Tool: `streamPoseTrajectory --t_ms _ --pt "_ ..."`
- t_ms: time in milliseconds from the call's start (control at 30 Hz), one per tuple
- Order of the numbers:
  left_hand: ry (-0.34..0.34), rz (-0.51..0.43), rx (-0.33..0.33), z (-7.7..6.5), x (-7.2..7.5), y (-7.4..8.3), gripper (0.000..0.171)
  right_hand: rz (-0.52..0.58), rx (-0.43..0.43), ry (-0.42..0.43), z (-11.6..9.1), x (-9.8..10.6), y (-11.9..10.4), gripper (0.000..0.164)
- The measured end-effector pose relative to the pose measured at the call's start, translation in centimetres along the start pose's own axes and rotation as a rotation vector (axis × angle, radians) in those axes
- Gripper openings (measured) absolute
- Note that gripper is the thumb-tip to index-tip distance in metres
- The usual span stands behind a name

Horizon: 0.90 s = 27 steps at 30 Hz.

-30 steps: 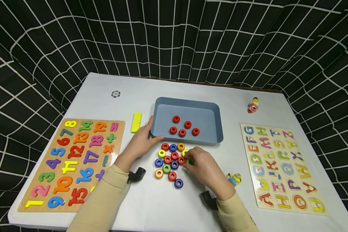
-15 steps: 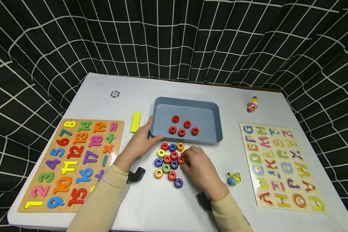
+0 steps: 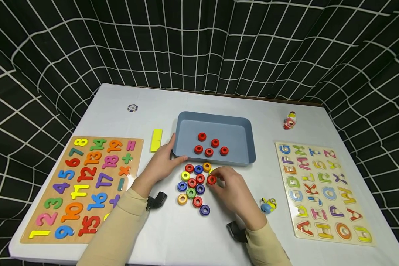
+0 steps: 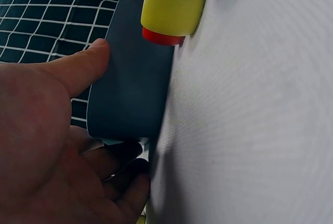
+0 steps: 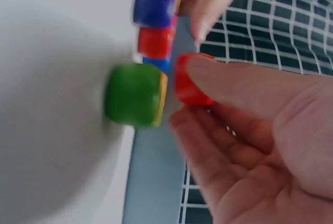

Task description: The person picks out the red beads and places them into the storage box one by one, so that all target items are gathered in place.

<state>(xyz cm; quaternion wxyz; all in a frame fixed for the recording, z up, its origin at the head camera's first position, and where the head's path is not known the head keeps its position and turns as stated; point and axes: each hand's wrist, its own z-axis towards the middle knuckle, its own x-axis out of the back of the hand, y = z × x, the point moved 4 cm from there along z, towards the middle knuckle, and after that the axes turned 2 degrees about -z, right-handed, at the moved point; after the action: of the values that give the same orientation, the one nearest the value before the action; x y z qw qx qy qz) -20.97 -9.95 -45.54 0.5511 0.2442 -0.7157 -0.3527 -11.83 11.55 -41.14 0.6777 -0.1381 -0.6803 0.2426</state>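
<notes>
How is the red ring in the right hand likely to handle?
The red ring looks stiff, showing no visible dent as the right hand pinches it. It is probably light, since a pinch alone seems to hold it. Its round outline might let it roll edgewise.

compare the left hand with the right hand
The left hand holds the tray at its near left corner; the right hand pinches a red ring. The left hand's thumb and fingertips are spread wide; the right hand's are close together. Both wear beige sleeves.

Left fingers [image 4: 101,162] touch the tray [image 4: 132,91]; beside it, 3 rings [image 4: 174,8]: blue, yellow, red.
</notes>
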Motion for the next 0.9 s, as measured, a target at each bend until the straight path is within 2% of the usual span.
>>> streamPoseTrajectory --t_ms 167,300,367,600,900 --pt "0.002 -0.001 -0.001 0.1 0.0 0.0 0.096 0.077 -0.049 0.081 1.1 2.6 1.6 0.031" --pt "0.002 -0.005 -0.004 0.1 0.0 0.1 0.096 0.090 -0.082 0.116 3.5 4.3 3.2 0.033" --pt "0.003 -0.009 -0.005 0.0 -0.1 0.1 0.097 0.073 -0.110 0.108 5.0 4.7 4.0 0.033" --pt "0.002 -0.012 -0.004 0.1 -0.4 -0.3 0.096 0.010 -0.147 0.063 9.1 4.5 5.5 0.032" --pt "0.010 -0.005 -0.001 0.1 -0.2 -0.2 0.096 0.000 -0.178 0.025 11.0 3.6 6.4 0.036"
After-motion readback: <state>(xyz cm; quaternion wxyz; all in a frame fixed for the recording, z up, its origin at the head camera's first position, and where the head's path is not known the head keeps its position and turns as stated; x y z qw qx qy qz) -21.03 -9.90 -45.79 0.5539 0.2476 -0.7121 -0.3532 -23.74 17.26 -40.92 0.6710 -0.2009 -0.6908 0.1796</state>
